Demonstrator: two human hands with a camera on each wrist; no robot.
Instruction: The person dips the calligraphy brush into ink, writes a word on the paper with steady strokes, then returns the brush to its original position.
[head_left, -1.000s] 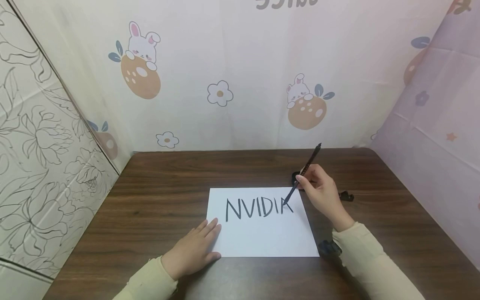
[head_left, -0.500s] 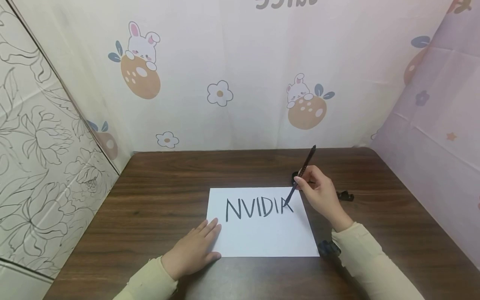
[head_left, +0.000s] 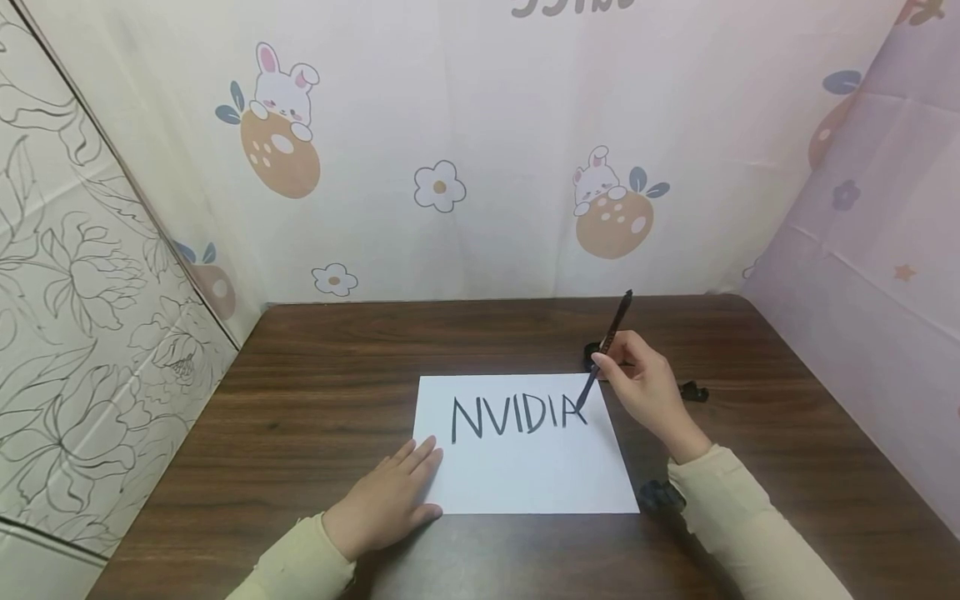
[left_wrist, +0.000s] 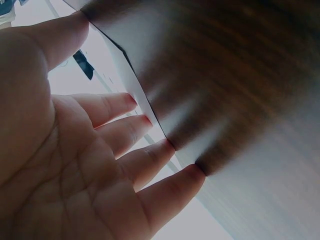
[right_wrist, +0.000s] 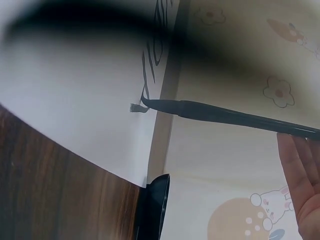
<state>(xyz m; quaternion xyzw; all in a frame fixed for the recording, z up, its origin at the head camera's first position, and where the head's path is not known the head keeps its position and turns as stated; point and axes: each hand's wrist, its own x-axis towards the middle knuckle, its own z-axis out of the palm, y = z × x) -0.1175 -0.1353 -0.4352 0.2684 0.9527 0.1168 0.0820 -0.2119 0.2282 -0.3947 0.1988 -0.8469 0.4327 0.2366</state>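
Observation:
My right hand pinches a black calligraphy brush by its shaft, slanting with the top end away from me. Its bent bristle tip meets the last letter of "NVIDIA", painted in black on a white sheet of paper. In the right wrist view the brush crosses from the fingers at the right to a dark stroke on the sheet. My left hand lies with fingers extended over the sheet's left edge. The left wrist view shows those fingertips along the paper's edge.
A black dish stands at the sheet's far right corner, partly behind the right hand. A small black object lies right of that hand; another dark object is beside the right sleeve. The brown wooden table meets a printed curtain.
The brush tip has shifted slightly right across the final A, and the brush's top end has swung a little left. My left hand and the paper have stayed put.

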